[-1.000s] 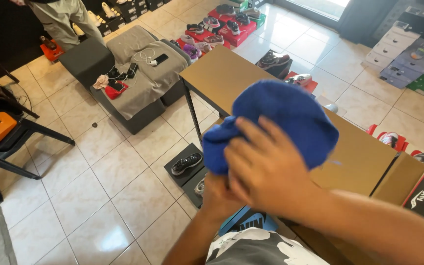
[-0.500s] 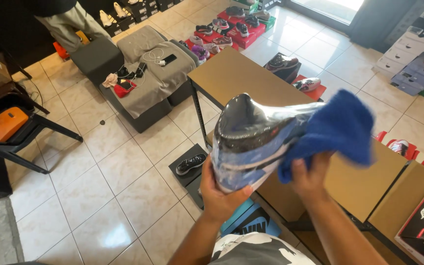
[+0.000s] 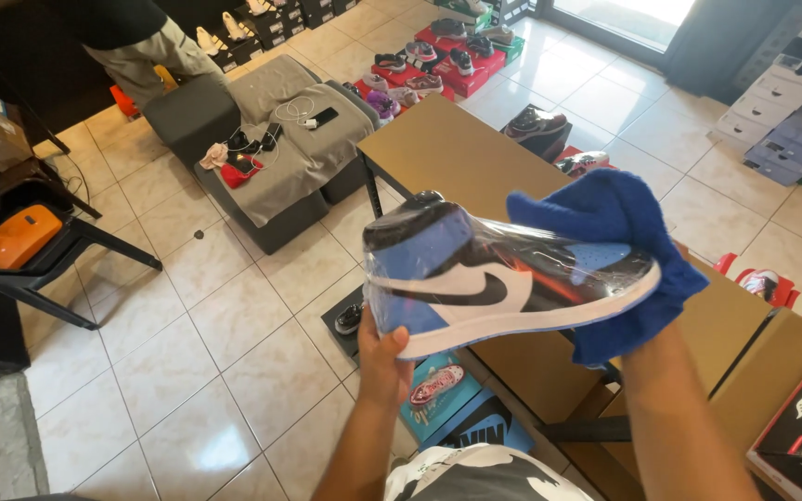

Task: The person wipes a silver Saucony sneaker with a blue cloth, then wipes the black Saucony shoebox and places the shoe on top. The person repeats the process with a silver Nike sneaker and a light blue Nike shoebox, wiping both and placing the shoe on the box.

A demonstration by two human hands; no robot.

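I hold up a high-top sneaker [image 3: 503, 274] wrapped in clear plastic film, blue, white and black, lying sideways with its toe to the right. My left hand [image 3: 384, 353] grips its heel from below. My right hand is hidden under a blue cloth [image 3: 619, 237] that it presses against the toe end of the sneaker; only its forearm [image 3: 679, 417] shows.
A brown table [image 3: 443, 148] stands behind the sneaker. Grey ottomans [image 3: 280, 139] hold cables and a phone. Rows of shoes [image 3: 429, 60] and shoe boxes [image 3: 782, 130] line the tiled floor. An orange object [image 3: 11, 237] sits on a black chair. A person [image 3: 132, 46] stands at the far left.
The sneaker has turned from toe-on to a full side view. The blue cloth has slid from covering the shoe to its toe end on the right.
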